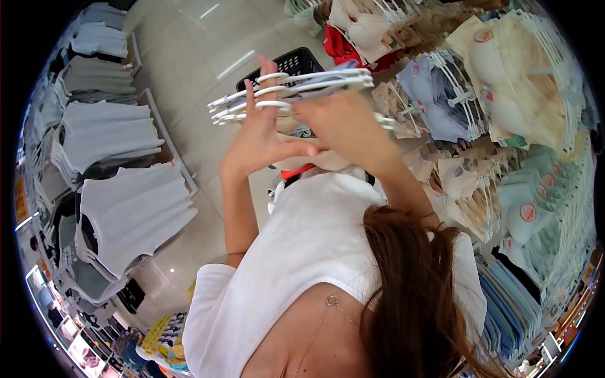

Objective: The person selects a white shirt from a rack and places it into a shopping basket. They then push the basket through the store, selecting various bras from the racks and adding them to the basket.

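Several white plastic hangers are bunched together in front of my chest. Their ring-shaped hooks are looped over the raised fingers of my left hand, whose thumb points right. My right hand is turned back-up against the hangers, with its fingers curled in at the hooks. Its fingertips are partly hidden and slightly blurred. Bluish-grey cloth shows between the hangers. Beneath my hands is a beige garment, mostly covered, with a bit of red near it.
Beyond the hangers, a black perforated basket stands on the shiny tiled floor. On the left hang rows of white tops and grey tops. To the right are racks of cream bras, lavender bras and pale green bras.
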{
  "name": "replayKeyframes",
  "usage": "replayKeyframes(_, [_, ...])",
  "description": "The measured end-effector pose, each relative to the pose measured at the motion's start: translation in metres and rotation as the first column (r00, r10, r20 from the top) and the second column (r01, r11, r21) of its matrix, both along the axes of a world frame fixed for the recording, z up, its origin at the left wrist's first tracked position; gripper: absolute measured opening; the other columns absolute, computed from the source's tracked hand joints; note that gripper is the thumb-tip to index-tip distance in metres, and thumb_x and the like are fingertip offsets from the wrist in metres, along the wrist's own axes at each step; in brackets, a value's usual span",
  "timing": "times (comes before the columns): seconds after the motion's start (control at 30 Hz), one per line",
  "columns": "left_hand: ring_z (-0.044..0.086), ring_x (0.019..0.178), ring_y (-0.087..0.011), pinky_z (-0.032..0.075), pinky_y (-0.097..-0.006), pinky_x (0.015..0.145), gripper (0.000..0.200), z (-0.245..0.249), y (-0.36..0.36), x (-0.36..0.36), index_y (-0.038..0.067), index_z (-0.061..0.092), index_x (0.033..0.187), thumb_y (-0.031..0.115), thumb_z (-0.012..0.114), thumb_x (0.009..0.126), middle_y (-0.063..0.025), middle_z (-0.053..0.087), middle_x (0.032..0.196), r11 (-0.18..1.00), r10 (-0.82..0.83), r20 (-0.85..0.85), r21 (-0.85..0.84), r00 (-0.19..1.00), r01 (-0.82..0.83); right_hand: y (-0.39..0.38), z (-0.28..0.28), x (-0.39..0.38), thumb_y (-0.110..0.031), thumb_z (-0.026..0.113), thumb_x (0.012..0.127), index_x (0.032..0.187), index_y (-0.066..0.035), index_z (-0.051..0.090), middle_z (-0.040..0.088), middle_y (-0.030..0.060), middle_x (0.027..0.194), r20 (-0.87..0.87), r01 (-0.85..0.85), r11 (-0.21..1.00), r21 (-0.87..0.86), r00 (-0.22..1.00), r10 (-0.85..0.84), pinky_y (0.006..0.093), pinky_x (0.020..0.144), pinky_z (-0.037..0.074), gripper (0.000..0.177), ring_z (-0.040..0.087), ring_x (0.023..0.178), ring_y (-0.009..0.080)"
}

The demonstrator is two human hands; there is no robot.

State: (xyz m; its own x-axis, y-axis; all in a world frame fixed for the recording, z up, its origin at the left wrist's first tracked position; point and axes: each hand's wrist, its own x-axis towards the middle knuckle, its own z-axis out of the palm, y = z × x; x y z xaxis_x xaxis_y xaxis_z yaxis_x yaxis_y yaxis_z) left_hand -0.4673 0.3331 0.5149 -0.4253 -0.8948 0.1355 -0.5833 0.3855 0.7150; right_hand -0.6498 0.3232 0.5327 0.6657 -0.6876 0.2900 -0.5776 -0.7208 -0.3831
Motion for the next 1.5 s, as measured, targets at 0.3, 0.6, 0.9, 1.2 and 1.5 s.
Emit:
replayKeyframes(0.3, [0.044,0.117,-0.0196,0.034,-0.0306,0.097,0.040,-0.022,0.010,-0.047,0.000,0.046,0.126,0.022,0.044,0.094,-0.0127,0.049,0.127,0.887,0.450,-0.653,0.244,0.609,-0.393,0.002,-0.033,0.018,-0.007,0.062,0.067,0.081,-0.002,0.056,0.058,0.0113,0.092,0.323,0.035,0.996,-0.077,0.946,-0.008,0.0372,0.070,0.047,0.016,0.056,0.089,0.0288])
replayKeyframes(0.6, [0.044,0.120,-0.0187,0.022,-0.0370,0.103,0.040,-0.006,0.013,-0.049,0.000,0.050,0.122,0.027,0.043,0.093,-0.0100,0.048,0.130,0.891,0.275,-0.370,-0.248,0.887,-0.380,-0.026,-0.018,0.006,-0.028,0.075,0.061,0.114,0.003,0.040,0.061,0.0173,0.074,-0.069,0.221,0.916,0.334,0.975,-0.210,0.0425,0.067,0.047,0.071,0.061,0.072,0.0351])
replayKeyframes(0.9, [0.047,0.118,-0.0234,0.022,-0.0401,0.104,0.032,-0.004,-0.001,-0.017,0.002,0.058,0.114,0.017,0.044,0.090,-0.0088,0.058,0.118,0.892,0.212,-0.340,-0.315,0.916,-0.324,-0.052,-0.015,0.008,-0.047,0.076,0.057,0.084,0.004,0.061,0.057,0.0105,0.062,0.242,-0.113,0.735,0.669,0.968,-0.072,0.0277,0.059,0.044,0.059,0.055,0.059,0.0179])
replayKeyframes(1.2, [0.045,0.121,-0.0222,0.019,-0.0404,0.106,0.033,-0.002,0.002,-0.018,0.002,0.055,0.118,0.017,0.043,0.091,-0.0087,0.055,0.121,0.941,0.232,-0.424,-0.130,0.876,-0.312,-0.069,-0.025,-0.004,-0.019,0.060,0.083,0.105,0.002,0.054,0.060,0.0086,0.078,0.319,-0.210,0.629,0.749,0.946,-0.064,0.0273,0.057,0.044,0.031,0.053,0.065,0.0105])
replayKeyframes(1.5, [0.038,0.126,-0.0268,0.020,-0.0403,0.106,0.041,-0.009,0.005,-0.024,0.004,0.047,0.126,0.007,0.041,0.086,-0.0128,0.044,0.133,0.969,0.207,-0.364,-0.049,0.908,-0.240,-0.066,-0.033,-0.014,-0.017,0.059,0.075,0.104,0.000,0.053,0.061,0.0178,0.074,0.182,-0.214,0.828,0.518,0.974,0.138,0.0396,0.061,0.046,0.034,0.060,0.070,0.0323])
